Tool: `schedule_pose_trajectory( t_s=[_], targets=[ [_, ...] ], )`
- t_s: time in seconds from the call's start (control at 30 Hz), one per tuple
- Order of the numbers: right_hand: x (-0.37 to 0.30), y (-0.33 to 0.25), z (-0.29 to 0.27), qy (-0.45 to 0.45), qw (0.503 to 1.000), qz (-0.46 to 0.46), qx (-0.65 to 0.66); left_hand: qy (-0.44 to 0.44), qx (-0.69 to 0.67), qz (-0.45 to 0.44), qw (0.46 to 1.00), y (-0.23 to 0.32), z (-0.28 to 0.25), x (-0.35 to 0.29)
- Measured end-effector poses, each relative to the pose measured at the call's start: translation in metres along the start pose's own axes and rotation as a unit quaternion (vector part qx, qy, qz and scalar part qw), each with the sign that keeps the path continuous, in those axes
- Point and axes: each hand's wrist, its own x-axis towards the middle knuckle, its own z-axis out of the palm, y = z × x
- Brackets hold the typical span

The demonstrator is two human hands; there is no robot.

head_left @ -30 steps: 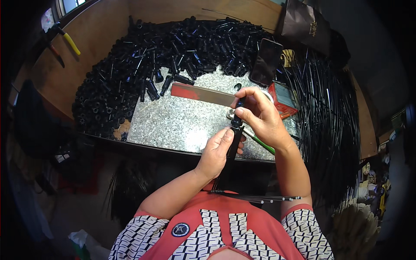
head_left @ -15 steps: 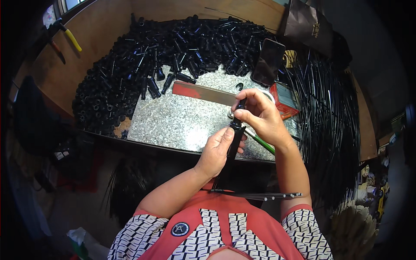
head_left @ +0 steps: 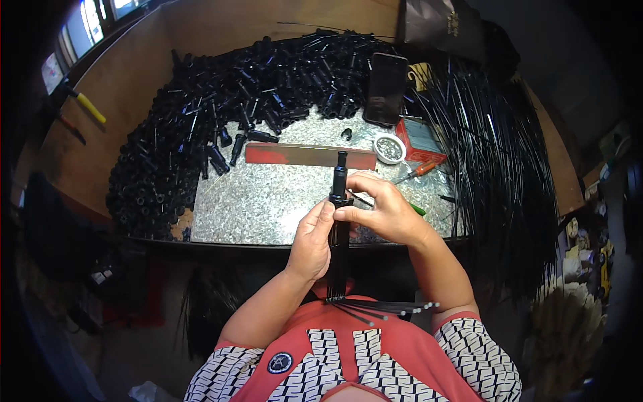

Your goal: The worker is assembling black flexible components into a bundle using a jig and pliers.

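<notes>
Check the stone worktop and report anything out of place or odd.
One small black piece lies alone between the red-marked bar and the heap of black parts, so it looks slightly stray. I see no obvious spill or damage.

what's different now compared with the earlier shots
The right hand has let go of the black tubular fitting near its top and moved down to its collar, uncovering more of the white dish. The left hand still grips just below; the flat bar hasn't moved.
</notes>
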Motion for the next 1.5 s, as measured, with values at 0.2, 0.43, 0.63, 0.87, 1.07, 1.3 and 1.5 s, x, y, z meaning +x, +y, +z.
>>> schedule_pose_trajectory(
  t_s=[0.2, 0.43, 0.63, 0.87, 1.07, 1.3, 1.5],
  targets=[
    [0.004, 0.004, -0.008, -0.046, 0.998, -0.02, 0.024, -0.03, 0.002, -0.018, 0.999, 0.0, -0.002, -0.001],
    [0.007, 0.004, -0.008, -0.091, 0.966, 0.117, 0.212, -0.046, 0.002, -0.034, 0.998, 0.002, -0.005, 0.0],
    [-0.022, 0.025, 0.033, 0.096, 0.971, 0.134, 0.172, -0.018, 0.011, -0.006, 1.0, 0.003, -0.013, 0.0],
    [-0.032, 0.017, 0.048, 0.041, 0.908, 0.203, 0.365, 0.008, 0.033, 0.014, 0.999, 0.006, -0.007, -0.001],
    [-0.034, 0.011, 0.046, 0.037, 0.925, 0.159, 0.344, -0.013, 0.006, 0.013, 1.0, 0.009, -0.01, -0.001],
    [-0.029, 0.016, 0.048, 0.025, 0.914, 0.147, 0.377, -0.041, -0.036, 0.009, 0.998, 0.012, -0.019, 0.001],
    [-0.026, 0.016, 0.043, -0.008, 0.91, 0.151, 0.387, -0.076, -0.024, 0.008, 0.997, 0.013, -0.027, 0.005]
  ],
)
